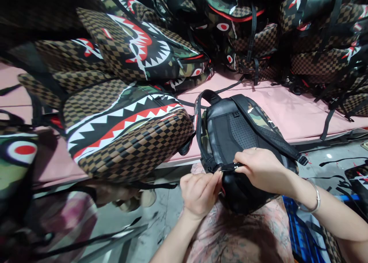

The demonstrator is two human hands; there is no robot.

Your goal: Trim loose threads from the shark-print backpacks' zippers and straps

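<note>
A black backpack [220, 121] lies with its padded back panel up at the table's front edge, against my lap. My left hand [199, 192] is closed in a pinch at its lower left side, on one end of a short black strap [228, 166]. Closed around the strap's other end is my right hand [257, 169], with a silver bangle on the wrist. The piece between my hands is small, with pale specks near the right fingers; I cannot make out its buckle, if any. A loose shoulder strap [276, 140] with a buckle end lies across the panel's right side.
A checkered shark-mouth backpack [138, 148] lies to the left on the pink table [293, 106]. More such bags [138, 44] are piled behind and at the right. Below right stands a blue crate [301, 232]. Someone in checked clothing [69, 221] is at the lower left.
</note>
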